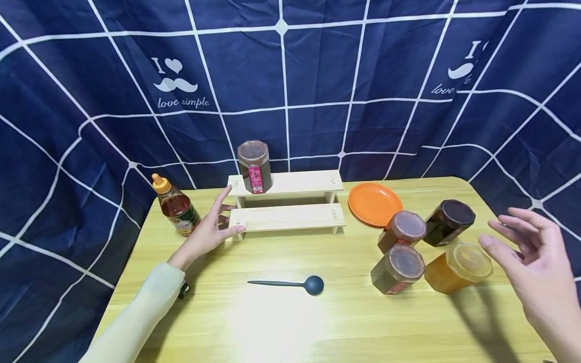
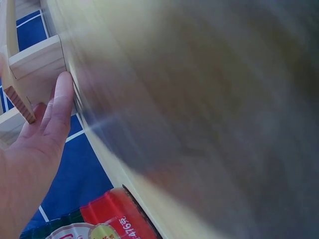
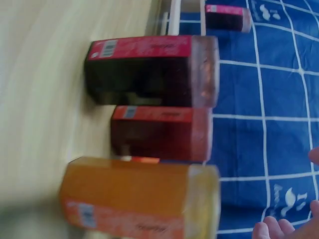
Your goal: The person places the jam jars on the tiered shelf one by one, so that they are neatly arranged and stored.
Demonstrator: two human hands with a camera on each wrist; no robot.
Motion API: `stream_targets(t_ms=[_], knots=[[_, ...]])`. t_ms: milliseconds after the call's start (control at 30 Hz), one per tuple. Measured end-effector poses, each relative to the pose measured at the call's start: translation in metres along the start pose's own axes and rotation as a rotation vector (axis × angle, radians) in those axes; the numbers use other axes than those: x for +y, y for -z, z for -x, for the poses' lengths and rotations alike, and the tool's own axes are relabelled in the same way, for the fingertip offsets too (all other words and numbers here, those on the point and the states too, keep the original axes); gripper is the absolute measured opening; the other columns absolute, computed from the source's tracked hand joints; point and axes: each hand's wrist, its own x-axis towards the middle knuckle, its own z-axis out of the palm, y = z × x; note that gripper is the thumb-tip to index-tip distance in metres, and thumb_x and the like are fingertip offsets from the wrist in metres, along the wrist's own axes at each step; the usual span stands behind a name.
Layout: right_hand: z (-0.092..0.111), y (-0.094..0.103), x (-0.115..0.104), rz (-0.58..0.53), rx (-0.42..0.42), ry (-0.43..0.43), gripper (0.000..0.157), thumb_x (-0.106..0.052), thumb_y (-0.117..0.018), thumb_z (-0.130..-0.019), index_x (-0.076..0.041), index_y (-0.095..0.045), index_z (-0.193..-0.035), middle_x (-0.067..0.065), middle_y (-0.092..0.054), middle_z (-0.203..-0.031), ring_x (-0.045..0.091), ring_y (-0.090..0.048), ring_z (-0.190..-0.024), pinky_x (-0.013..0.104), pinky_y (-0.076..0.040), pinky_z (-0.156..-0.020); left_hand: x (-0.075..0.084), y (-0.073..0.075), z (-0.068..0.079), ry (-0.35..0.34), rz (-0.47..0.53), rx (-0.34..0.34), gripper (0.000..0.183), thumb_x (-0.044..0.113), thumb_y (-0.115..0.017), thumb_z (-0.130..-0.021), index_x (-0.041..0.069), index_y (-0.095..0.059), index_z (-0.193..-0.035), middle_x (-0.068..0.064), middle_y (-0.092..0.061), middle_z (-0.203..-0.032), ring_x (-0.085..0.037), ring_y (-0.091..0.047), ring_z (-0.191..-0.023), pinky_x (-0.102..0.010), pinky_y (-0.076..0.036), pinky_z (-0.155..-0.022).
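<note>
At the left end of a two-tier wooden rack (image 1: 287, 218) is my left hand (image 1: 211, 229), its thumb at the lower board's front edge and its index finger reaching toward the upper board. In the left wrist view, straight fingers (image 2: 62, 97) lie along the rack's side. My right hand (image 1: 537, 252) is held apart from the jars with loosely bent fingers and nothing in it. Nearest to it is a jar of amber contents (image 1: 454, 272). Beside that stand a dark jar (image 1: 447, 224), a red jar (image 1: 399, 232) and a brownish jar (image 1: 395, 272).
Another jar (image 1: 255, 169) with a pink label stands on the upper tier's left. A squeeze bottle (image 1: 179, 209) with an orange cap is left of my left hand. An orange plate (image 1: 373, 204) lies right of the rack, and a black spoon (image 1: 313, 285) lies in front.
</note>
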Motion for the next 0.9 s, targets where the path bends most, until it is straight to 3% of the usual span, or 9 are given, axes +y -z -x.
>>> stream_targets(t_ms=[267,500,700,900], knots=[[0.010,0.030,0.025,-0.033,-0.016,-0.053,0.076,0.032,-0.057,-0.091,-0.009,-0.047,-0.154,0.006,-0.056,-0.138,0.006,-0.069,-0.120,0.013,-0.051,-0.093,0.000,0.000,0.002,0.004,-0.009,0.003,0.113,0.013,-0.086,-0.098,0.033,-0.008,-0.177,-0.029,-0.050,-0.156,-0.049,-0.059,-0.131,-0.066,-0.046,-0.109],[0.018,0.059,0.055,0.086,-0.130,-0.171,0.086,0.025,-0.065,-0.093,-0.024,-0.033,-0.156,-0.003,-0.050,-0.139,-0.006,-0.063,-0.121,0.009,-0.051,-0.087,0.000,0.001,0.002,0.005,-0.018,0.001,0.113,0.014,-0.086,-0.098,0.033,-0.008,-0.177,-0.031,-0.053,-0.152,-0.049,-0.063,-0.124,-0.066,-0.047,-0.106],[0.023,0.063,0.078,0.149,-0.232,-0.204,0.099,0.028,-0.071,-0.086,-0.026,-0.027,-0.158,-0.005,-0.047,-0.141,-0.007,-0.059,-0.123,0.010,-0.051,-0.088,0.000,0.001,0.002,0.003,-0.023,0.007,0.113,0.013,-0.086,-0.098,0.033,-0.008,-0.177,-0.031,-0.055,-0.149,-0.048,-0.065,-0.122,-0.066,-0.049,-0.105],[0.032,0.061,0.089,0.110,-0.233,-0.181,0.104,0.034,-0.070,-0.083,-0.022,-0.028,-0.159,-0.005,-0.054,-0.137,-0.002,-0.066,-0.115,0.012,-0.052,-0.090,0.001,0.000,0.001,0.000,-0.018,0.000,0.112,0.013,-0.086,-0.098,0.033,-0.008,-0.177,-0.031,-0.055,-0.149,-0.047,-0.065,-0.120,-0.064,-0.049,-0.103]])
